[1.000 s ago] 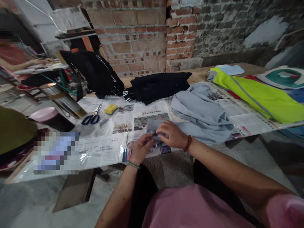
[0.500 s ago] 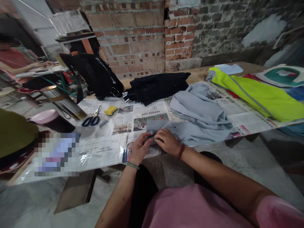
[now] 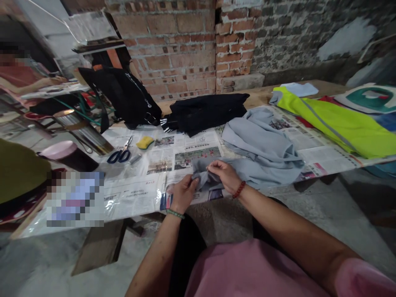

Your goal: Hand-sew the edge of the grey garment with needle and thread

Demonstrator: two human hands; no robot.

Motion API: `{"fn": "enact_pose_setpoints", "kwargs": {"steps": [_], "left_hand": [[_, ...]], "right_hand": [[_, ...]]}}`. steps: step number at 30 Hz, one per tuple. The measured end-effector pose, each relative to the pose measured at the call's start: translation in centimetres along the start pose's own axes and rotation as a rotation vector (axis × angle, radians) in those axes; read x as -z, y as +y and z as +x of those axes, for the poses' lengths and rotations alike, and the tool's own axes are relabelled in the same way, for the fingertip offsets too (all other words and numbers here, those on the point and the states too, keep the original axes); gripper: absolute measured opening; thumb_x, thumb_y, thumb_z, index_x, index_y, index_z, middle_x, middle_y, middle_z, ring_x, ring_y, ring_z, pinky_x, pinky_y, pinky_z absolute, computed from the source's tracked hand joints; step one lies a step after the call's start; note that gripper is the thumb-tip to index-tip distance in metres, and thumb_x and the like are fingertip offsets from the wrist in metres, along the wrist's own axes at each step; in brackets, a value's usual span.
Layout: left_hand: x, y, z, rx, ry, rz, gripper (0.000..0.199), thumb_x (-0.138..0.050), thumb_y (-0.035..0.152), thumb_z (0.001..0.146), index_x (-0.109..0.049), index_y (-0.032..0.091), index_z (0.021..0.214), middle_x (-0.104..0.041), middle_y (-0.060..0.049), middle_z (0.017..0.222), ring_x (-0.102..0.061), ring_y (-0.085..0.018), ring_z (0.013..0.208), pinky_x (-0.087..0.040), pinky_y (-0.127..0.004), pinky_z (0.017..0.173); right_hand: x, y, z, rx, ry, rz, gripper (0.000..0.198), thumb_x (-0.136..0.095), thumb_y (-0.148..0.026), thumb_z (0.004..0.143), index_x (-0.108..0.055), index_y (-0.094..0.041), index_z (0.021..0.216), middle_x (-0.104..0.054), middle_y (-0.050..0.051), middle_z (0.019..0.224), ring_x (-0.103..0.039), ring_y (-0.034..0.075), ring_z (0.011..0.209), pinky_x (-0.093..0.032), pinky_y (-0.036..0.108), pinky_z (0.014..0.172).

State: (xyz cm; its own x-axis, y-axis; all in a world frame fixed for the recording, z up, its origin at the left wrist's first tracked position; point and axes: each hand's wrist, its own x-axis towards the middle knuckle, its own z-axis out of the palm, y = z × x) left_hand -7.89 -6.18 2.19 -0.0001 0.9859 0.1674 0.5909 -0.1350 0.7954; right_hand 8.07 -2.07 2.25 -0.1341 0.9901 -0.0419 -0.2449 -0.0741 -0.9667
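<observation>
Two hands work at the near edge of a newspaper-covered wooden counter (image 3: 328, 87). The left hand (image 3: 183, 193) pinches a bunched corner of a pale grey-blue fabric garment (image 3: 260, 144), and the right hand (image 3: 223, 174) grips the same fold from above, fingers closed on the cloth. The garment lies crumpled across the newspapers, stretching back and to the right from the hands. Behind it sits a folded black garment with white stripes (image 3: 204, 111), and a black handbag (image 3: 123, 97) stands near the brick wall. Blue-handled scissors (image 3: 120, 153) and a yellow sponge (image 3: 144, 142) lie well left; a neon yellow-green vest (image 3: 340, 123) lies right.
</observation>
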Motion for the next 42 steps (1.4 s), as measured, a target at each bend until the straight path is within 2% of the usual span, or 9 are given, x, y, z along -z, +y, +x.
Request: {"fn": "enact_pose_setpoints", "kwargs": {"steps": [4, 10, 15, 17, 21, 25, 33, 37, 42], "left_hand": [[0.2, 0.4, -0.1, -0.012, -0.005, -0.02, 0.019, -0.049, 0.033, 0.077, -0.057, 0.018, 0.07, -0.05, 0.004, 0.059, -0.045, -0.01, 0.057, -0.035, -0.02, 0.052], [0.6, 1.7, -0.4, 0.037, 0.033, -0.079, 0.018, -0.052, 0.032, 0.075, -0.058, 0.018, 0.067, -0.052, 0.004, 0.058, -0.046, -0.01, 0.058, -0.037, -0.019, 0.053], [0.5, 1.6, -0.4, 0.038, 0.036, -0.13, 0.017, -0.052, 0.031, 0.074, -0.058, 0.018, 0.064, -0.053, 0.004, 0.058, -0.047, -0.01, 0.058, -0.038, -0.019, 0.054], [0.4, 1.2, -0.3, 0.03, 0.031, -0.141, 0.017, -0.052, 0.031, 0.074, -0.059, 0.018, 0.065, -0.054, 0.004, 0.059, -0.047, -0.011, 0.058, -0.038, -0.019, 0.054], [0.4, 0.8, -0.2, 0.036, 0.011, -0.13, 0.018, -0.052, 0.033, 0.074, -0.062, 0.018, 0.071, -0.058, 0.003, 0.063, -0.05, -0.012, 0.061, -0.039, -0.02, 0.055], [0.5, 1.0, -0.2, 0.054, 0.018, -0.102, 0.019, -0.053, 0.034, 0.073, -0.064, 0.018, 0.074, -0.06, 0.003, 0.064, -0.051, -0.012, 0.062, -0.039, -0.02, 0.056], [0.5, 1.1, -0.3, 0.055, 0.04, -0.124, 0.019, -0.053, 0.034, 0.074, -0.065, 0.019, 0.079, -0.063, 0.003, 0.068, -0.054, -0.013, 0.066, -0.041, -0.02, 0.06], [0.5, 0.5, -0.3, 0.048, 0.061, -0.186, 0.021, -0.054, 0.035, 0.073, -0.065, 0.019, 0.082, -0.065, 0.001, 0.075, -0.056, -0.014, 0.072, -0.043, -0.022, 0.065], [0.4, 0.1, -0.2, 0.061, 0.053, -0.219, 0.02, -0.055, 0.035, 0.073, -0.064, 0.019, 0.082, -0.064, 0.002, 0.073, -0.055, -0.014, 0.07, -0.043, -0.022, 0.064]], "right_hand": [[1.0, -0.9, 0.7, 0.018, 0.105, 0.103, 0.021, -0.058, -0.034, 0.065, -0.047, -0.018, 0.07, -0.058, 0.001, 0.074, -0.053, 0.009, 0.062, -0.038, 0.02, 0.053], [2.1, -5.9, 1.5, 0.012, -0.078, 0.222, 0.019, -0.055, -0.028, 0.072, -0.039, -0.022, 0.08, -0.059, -0.004, 0.07, -0.055, 0.009, 0.049, -0.038, 0.019, 0.043], [3.3, -10.2, 3.7, 0.02, -0.08, 0.245, 0.002, -0.047, -0.018, 0.082, -0.046, -0.018, 0.081, -0.057, -0.003, 0.064, -0.062, 0.01, 0.059, -0.046, 0.019, 0.048], [3.9, -11.4, 4.7, 0.031, -0.071, 0.225, 0.004, -0.045, -0.016, 0.084, -0.047, -0.017, 0.081, -0.059, -0.001, 0.066, -0.063, 0.011, 0.064, -0.05, 0.022, 0.052], [5.0, -12.7, 6.3, 0.075, -0.053, 0.184, 0.004, -0.045, -0.016, 0.084, -0.048, -0.017, 0.081, -0.061, -0.001, 0.067, -0.065, 0.013, 0.067, -0.052, 0.024, 0.055], [5.6, -13.6, 7.3, 0.137, -0.006, 0.152, 0.002, -0.047, -0.017, 0.083, -0.047, -0.018, 0.082, -0.06, -0.002, 0.067, -0.065, 0.012, 0.065, -0.051, 0.021, 0.051], [6.4, -15.7, 7.3, 0.233, 0.027, 0.137, 0.002, -0.048, -0.019, 0.083, -0.047, -0.019, 0.081, -0.058, -0.004, 0.065, -0.062, 0.009, 0.059, -0.046, 0.018, 0.047], [5.5, -14.5, 4.7, 0.201, -0.063, 0.109, 0.007, -0.05, -0.025, 0.082, -0.047, -0.02, 0.085, -0.058, -0.005, 0.061, -0.057, 0.008, 0.047, -0.043, 0.017, 0.042], [2.9, -7.8, -1.4, -0.014, -0.284, -0.044, 0.018, -0.051, -0.036, 0.079, -0.047, -0.02, 0.086, -0.052, -0.009, 0.048, -0.043, 0.006, 0.03, -0.031, 0.015, 0.03]]}}
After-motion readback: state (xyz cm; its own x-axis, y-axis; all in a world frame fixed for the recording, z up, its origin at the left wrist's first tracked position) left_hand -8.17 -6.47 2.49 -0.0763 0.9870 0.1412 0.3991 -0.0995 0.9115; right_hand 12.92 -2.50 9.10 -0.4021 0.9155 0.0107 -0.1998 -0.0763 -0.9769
